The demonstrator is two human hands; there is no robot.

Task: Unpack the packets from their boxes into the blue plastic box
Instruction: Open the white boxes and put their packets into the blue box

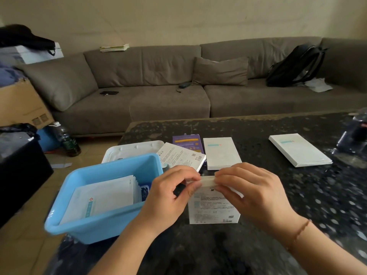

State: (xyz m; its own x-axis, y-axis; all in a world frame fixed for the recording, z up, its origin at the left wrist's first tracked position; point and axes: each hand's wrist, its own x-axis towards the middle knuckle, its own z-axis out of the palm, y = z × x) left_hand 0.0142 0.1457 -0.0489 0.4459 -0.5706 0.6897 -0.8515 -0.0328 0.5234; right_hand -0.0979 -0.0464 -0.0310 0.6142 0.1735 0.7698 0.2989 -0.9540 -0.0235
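Note:
A white packet box [213, 208] stands upright on the dark speckled table [297, 195] in front of me. My left hand [170, 193] and my right hand [252, 189] both pinch its top flap from either side. Left of it sits the blue plastic box [95, 227], with several white packets [103, 197] stacked inside. Further back lie other white boxes: one tilted [180, 156], one flat [221, 152], and one far right [299, 149]. A purple box [186, 142] lies partly under the tilted one.
A white lid [131, 148] lies behind the blue box. A dark plastic-wrapped object [355, 133] sits at the table's right edge. A grey sofa [158, 86] with a backpack [296, 64] runs behind the table. A green bottle [67, 141] and cardboard box [19, 104] stand on the floor at left.

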